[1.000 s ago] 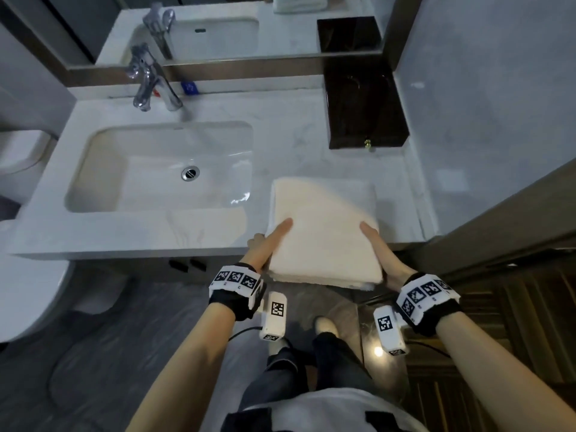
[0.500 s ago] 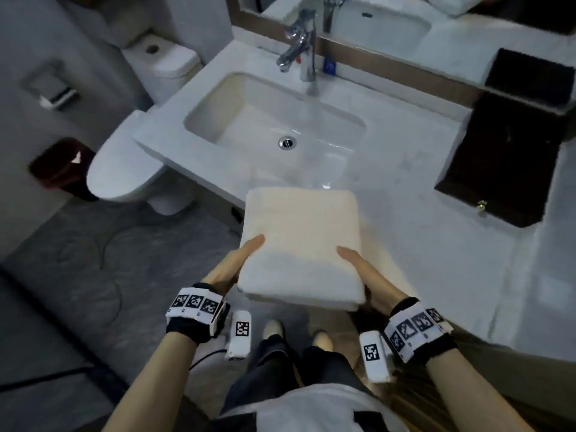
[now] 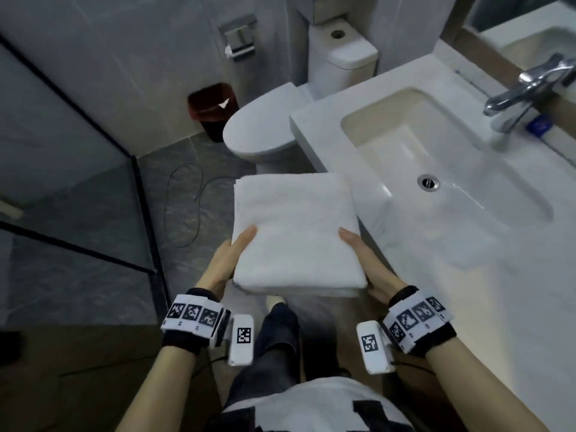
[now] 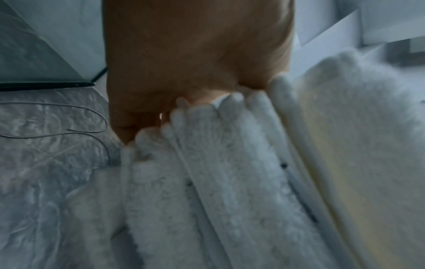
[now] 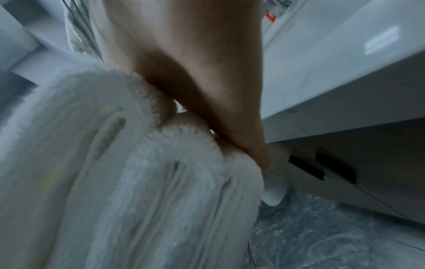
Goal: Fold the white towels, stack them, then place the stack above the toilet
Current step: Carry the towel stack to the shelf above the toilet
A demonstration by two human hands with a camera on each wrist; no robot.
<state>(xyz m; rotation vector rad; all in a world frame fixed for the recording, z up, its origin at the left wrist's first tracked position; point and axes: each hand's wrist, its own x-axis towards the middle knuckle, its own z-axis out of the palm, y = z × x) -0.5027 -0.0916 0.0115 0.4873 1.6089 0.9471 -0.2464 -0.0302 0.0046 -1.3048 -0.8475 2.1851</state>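
Observation:
A stack of folded white towels [image 3: 296,232] hangs in the air in front of me, off the counter and above the floor. My left hand [image 3: 232,255] grips its left side with the thumb on top and the fingers underneath. My right hand [image 3: 363,260] grips the right side the same way. The left wrist view shows the layered towel edges [image 4: 230,182] under my left hand [image 4: 184,72]. In the right wrist view my right hand [image 5: 207,91] pinches the towel edges [image 5: 149,182]. The white toilet [image 3: 265,132] with its tank [image 3: 341,54] stands ahead, left of the sink counter.
The white sink counter [image 3: 467,275] with its basin and chrome tap [image 3: 530,88] runs along my right. A dark bin [image 3: 212,110] stands left of the toilet, under a paper holder [image 3: 238,37]. A glass shower partition [image 3: 93,182] bounds the left. A thin cable [image 3: 187,207] lies on the floor.
Both hands have lifted the towel stack off the counter and carried it left. The view has swung left, bringing the toilet ahead of the stack.

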